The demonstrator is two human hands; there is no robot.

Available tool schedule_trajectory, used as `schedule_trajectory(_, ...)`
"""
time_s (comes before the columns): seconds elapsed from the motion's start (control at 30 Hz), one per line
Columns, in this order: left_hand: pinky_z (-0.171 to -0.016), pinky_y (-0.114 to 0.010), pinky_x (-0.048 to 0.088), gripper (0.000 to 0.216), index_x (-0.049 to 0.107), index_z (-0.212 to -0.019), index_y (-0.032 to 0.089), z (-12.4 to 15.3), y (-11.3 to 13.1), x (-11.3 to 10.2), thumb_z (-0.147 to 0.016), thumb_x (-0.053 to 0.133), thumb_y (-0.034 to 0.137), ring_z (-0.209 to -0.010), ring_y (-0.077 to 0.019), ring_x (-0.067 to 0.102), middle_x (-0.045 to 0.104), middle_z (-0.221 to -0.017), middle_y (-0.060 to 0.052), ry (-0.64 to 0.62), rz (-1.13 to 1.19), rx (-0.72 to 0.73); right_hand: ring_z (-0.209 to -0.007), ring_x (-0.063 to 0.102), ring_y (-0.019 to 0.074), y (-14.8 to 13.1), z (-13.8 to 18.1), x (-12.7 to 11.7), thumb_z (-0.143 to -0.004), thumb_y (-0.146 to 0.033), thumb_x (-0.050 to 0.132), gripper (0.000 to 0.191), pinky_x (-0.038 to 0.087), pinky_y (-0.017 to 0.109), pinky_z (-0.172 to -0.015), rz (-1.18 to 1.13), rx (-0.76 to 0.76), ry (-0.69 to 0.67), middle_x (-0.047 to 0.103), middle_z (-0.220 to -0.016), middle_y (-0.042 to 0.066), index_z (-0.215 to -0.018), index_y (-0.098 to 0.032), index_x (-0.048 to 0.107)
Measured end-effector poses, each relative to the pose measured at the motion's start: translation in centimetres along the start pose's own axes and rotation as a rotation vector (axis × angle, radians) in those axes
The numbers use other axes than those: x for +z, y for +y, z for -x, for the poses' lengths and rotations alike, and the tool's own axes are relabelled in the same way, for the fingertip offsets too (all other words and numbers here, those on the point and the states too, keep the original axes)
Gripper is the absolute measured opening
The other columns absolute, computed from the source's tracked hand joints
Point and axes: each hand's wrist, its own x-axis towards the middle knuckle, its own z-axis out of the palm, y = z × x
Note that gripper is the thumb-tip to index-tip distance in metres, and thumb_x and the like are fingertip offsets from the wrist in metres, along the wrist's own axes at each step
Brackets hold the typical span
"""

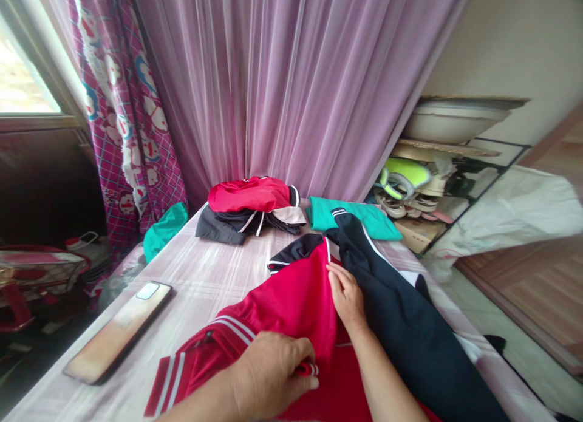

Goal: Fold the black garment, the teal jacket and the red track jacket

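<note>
A red jacket with white-striped ribbed trim and dark sleeves lies spread across the table in front of me. My left hand is closed, its fingers pinching a striped edge of the red cloth near the front. Farther up, my right hand rests along a fold of the jacket with its fingers stretched out and pressed lightly on the fabric. Beside that hand a dark sleeve with white stripes runs down the right side. Part of the jacket is hidden under my forearms.
A phone lies on the left of the table. At the back are piled red and dark clothes and a folded teal cloth. Purple curtains hang behind. A shoe rack stands beyond the right edge.
</note>
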Motion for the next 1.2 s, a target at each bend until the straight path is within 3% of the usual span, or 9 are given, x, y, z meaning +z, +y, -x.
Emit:
schedule_trajectory(0.17,-0.069,-0.022,0.046,0.039,0.069,-0.103,0.022,-1.0,-2.3,-4.0,-0.093,0.049,0.053,-0.081,-0.0153,0.067,0.075,-0.093,-0.002,0.078,0.148,0.086,-0.108,0.067,0.0249,0.2,0.5,1.0,-0.094,-0.041,0.046,0.037,0.053,0.041,-0.098,0.093,-0.046,-0.12,0.072,-0.116,0.013,-0.101,-0.02,0.077)
schedule_trajectory(0.33,-0.078,-0.027,0.047,0.03,0.069,-0.107,0.023,-5.5,-6.9,-8.3,-0.094,0.048,0.039,-0.091,-0.0198,0.069,0.076,-0.102,-0.005,0.315,-0.206,-0.365,-0.11,0.064,0.0281,-0.5,1.0,1.1,-0.09,-0.041,0.053,0.043,0.052,0.044,-0.094,0.245,-0.009,-0.123,0.069,-0.119,0.015,-0.122,-0.016,0.068)
schedule_trajectory(0.43,-0.084,-0.028,0.048,0.036,0.066,-0.12,0.025,-8.3,-9.7,-9.2,-0.09,0.054,0.041,-0.105,-0.0216,0.068,0.074,-0.116,-0.006,0.251,-0.293,-0.474,-0.106,0.064,0.0291,-0.8,1.3,1.1,-0.088,-0.04,0.055,0.048,0.051,0.043,-0.089,0.347,0.039,-0.134,0.068,-0.117,0.016,-0.128,-0.015,0.063)
schedule_trajectory(0.53,-0.079,-0.028,0.049,0.04,0.07,-0.115,0.024,-10.4,-11.2,-8.9,-0.086,0.058,0.049,-0.103,-0.0229,0.069,0.075,-0.112,-0.008,0.187,-0.29,-0.498,-0.102,0.064,0.0263,-0.9,1.5,1.0,-0.087,-0.035,0.056,0.037,0.049,0.039,-0.088,0.377,0.042,-0.147,0.069,-0.111,0.012,-0.117,-0.019,0.069)
schedule_trajectory(0.73,-0.066,-0.025,0.047,0.025,0.076,-0.096,0.026,-12.3,-11.6,-8.1,-0.08,0.063,0.04,-0.084,-0.0208,0.07,0.077,-0.089,-0.004,0.169,-0.283,-0.494,-0.097,0.064,0.0245,-1.7,1.1,0.5,-0.083,-0.022,0.058,0.027,0.045,0.037,-0.086,0.41,0.116,-0.272,0.071,-0.098,0.007,-0.105,-0.023,0.073)
schedule_trajectory(0.83,-0.069,-0.025,0.047,0.024,0.075,-0.095,0.025,-12.6,-11.0,-8.9,-0.083,0.059,0.037,-0.089,-0.0212,0.069,0.076,-0.094,-0.004,0.221,-0.301,-0.471,-0.094,0.064,0.0236,-2.2,0.8,0.2,-0.082,-0.019,0.058,0.025,0.044,0.036,-0.085,0.418,0.136,-0.298,0.071,-0.096,0.006,-0.102,-0.023,0.073)
schedule_trajectory(1.0,-0.078,-0.027,0.047,0.034,0.068,-0.11,0.023,-12.9,-9.5,-13.0,-0.09,0.044,0.037,-0.101,-0.0225,0.066,0.072,-0.114,-0.007,0.461,-0.331,-0.464,-0.097,0.064,0.0249,-2.6,0.6,-0.1,-0.082,-0.018,0.057,0.027,0.043,0.036,-0.086,0.431,0.154,-0.33,0.072,-0.099,0.007,-0.104,-0.022,0.073)
schedule_trajectory(1.1,-0.075,-0.026,0.047,0.032,0.068,-0.1,0.021,-13.0,-9.2,-16.0,-0.088,0.045,0.04,-0.093,-0.0216,0.067,0.074,-0.1,-0.006,0.634,-0.288,-0.501,-0.099,0.063,0.0255,-2.7,0.5,-0.1,-0.083,-0.017,0.056,0.027,0.043,0.037,-0.086,0.433,0.168,-0.345,0.072,-0.101,0.007,-0.104,-0.022,0.073)
schedule_trajectory(1.2,-0.068,-0.025,0.045,0.033,0.068,-0.092,0.018,-12.9,-9.4,-18.2,-0.086,0.047,0.042,-0.08,-0.0195,0.065,0.072,-0.083,-0.004,0.723,-0.181,-0.533,-0.098,0.063,0.0244,-2.9,0.4,-0.2,-0.082,-0.017,0.057,0.027,0.042,0.035,-0.086,0.432,0.176,-0.34,0.072,-0.1,0.007,-0.103,-0.022,0.073)
